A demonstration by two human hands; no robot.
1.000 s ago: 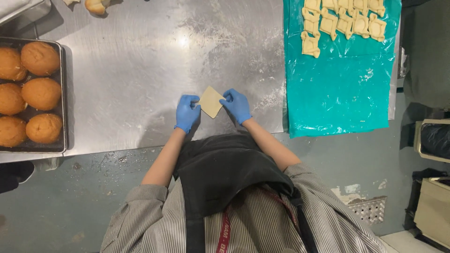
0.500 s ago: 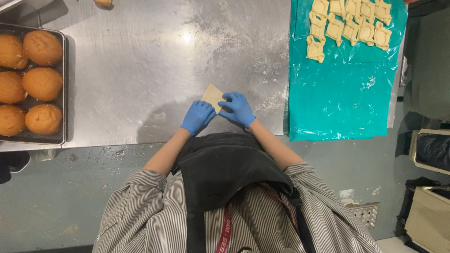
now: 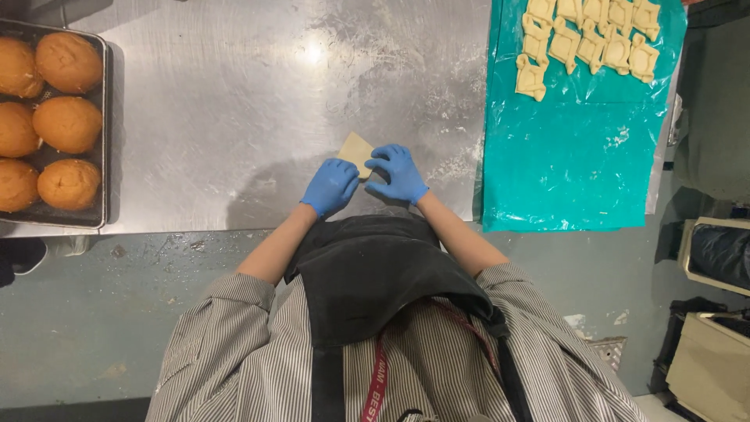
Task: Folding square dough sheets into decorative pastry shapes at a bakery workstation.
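A small pale square of dough (image 3: pixel 355 148) lies on the steel table (image 3: pixel 234 117) near its front edge. My left hand (image 3: pixel 331 186), in a blue glove, rests on the dough's near left corner. My right hand (image 3: pixel 397 173), also gloved in blue, pinches the dough's right edge with its fingertips. Both hands are close together, almost touching, and cover the near half of the square. Only its far corner shows.
A dark baking tray (image 3: pixel 104 141) at the left edge holds several round golden buns (image 3: pixel 69 125). A teal plastic sheet (image 3: pixel 574 148) on the right carries several folded dough pieces (image 3: pixel 586 39) at its far end. Boxes stand on the floor at right.
My two hands have drawn closer together over the dough and now cover more of it. The view has shifted slightly; the dough stays in the same spot.
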